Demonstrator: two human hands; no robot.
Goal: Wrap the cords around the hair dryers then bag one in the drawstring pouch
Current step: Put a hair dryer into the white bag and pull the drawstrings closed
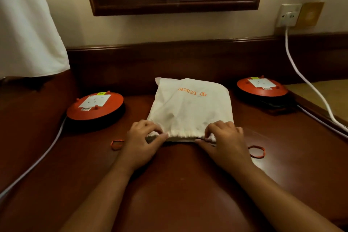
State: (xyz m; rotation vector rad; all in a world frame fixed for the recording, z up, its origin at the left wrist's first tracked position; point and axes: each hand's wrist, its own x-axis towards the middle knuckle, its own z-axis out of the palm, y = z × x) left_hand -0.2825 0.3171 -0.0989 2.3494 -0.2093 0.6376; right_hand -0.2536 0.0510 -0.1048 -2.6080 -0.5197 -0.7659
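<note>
Left hand: pinching gathered hem of drawstring pouch, left end.
Right hand: pinching same hem, right end; well apart from left.
Desk: drawstring pouch flat at centre, mouth nearest camera.

Dim warm light; soft overall blur; wide-angle bending at edges.

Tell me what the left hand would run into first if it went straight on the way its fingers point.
The white pouch. The left hand pinches its gathered mouth, fingers aimed forward and to the right, so it would push into the cloth at once.
</note>
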